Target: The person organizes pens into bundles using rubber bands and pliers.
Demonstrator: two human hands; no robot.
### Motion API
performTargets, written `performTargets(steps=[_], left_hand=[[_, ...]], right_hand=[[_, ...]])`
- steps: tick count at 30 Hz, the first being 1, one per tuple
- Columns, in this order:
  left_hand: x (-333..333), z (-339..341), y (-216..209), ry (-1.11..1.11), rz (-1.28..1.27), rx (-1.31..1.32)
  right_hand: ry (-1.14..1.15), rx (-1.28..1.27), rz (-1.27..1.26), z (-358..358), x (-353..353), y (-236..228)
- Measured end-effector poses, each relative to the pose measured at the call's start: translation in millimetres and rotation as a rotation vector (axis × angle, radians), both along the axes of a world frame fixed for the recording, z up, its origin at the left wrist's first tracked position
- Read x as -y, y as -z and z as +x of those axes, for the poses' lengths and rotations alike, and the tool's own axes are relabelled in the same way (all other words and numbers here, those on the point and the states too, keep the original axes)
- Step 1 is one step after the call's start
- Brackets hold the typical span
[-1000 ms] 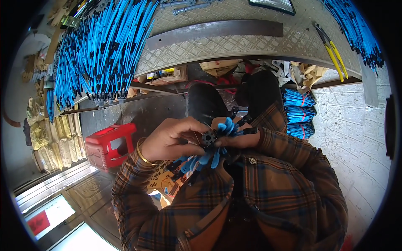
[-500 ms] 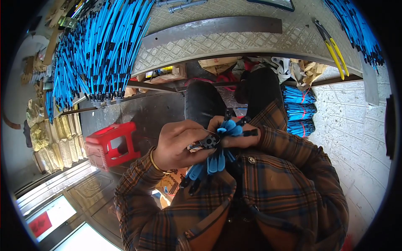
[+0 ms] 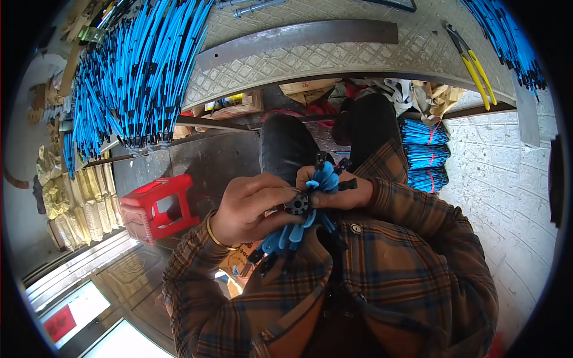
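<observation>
In front of my chest I hold a piece made of a round black hub (image 3: pixel 297 204) with small holes and several blue strips (image 3: pixel 325 175) with black ends that fan out from it. My left hand (image 3: pixel 248 206) is closed round the hub, its thumb and fingers pinching the rim. Beside it my right hand (image 3: pixel 346 196) grips the blue strips close to the hub, some pointing up and others hanging down toward my jacket. My fingers hide part of where strips and hub meet.
Ahead is a textured workbench (image 3: pixel 286 65) with a curved metal bar (image 3: pixel 298 37), yellow-handled pliers (image 3: pixel 474 68) and a big pile of blue strips (image 3: pixel 143 65). A red stool (image 3: pixel 156 209) stands left. Tied blue bundles (image 3: pixel 427 156) are stacked by the white brick wall (image 3: pixel 489 161).
The left hand's fingers have shifted on the hub, whose holed face now shows more fully. The strips have swung slightly left and down with it.
</observation>
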State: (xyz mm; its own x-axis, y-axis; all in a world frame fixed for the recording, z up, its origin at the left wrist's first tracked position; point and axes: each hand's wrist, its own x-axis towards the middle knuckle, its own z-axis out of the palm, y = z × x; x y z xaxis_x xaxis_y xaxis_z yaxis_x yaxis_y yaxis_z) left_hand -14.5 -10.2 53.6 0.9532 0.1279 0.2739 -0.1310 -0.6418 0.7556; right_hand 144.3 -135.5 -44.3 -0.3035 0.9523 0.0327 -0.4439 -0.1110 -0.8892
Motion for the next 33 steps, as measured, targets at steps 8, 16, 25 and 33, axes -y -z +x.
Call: performTargets(steps=[8, 16, 25, 33], left_hand=[[-8, -3, 12, 0.118, -0.01, 0.092], [-23, 18, 8, 0.2, -0.039, 0.074], [-23, 29, 10, 0.32, -0.299, -0.132], [-5, -13, -3, -0.639, -0.574, 0.478]], right_hand=[[-0.258, -0.011, 0.02, 8, -10, 4], [-0.332, 0.076, 0.112, 6, -13, 3], [-0.255, 0.032, 0.061, 8, -9, -3], [0.373, 0.082, -0.073, 2, -24, -3]])
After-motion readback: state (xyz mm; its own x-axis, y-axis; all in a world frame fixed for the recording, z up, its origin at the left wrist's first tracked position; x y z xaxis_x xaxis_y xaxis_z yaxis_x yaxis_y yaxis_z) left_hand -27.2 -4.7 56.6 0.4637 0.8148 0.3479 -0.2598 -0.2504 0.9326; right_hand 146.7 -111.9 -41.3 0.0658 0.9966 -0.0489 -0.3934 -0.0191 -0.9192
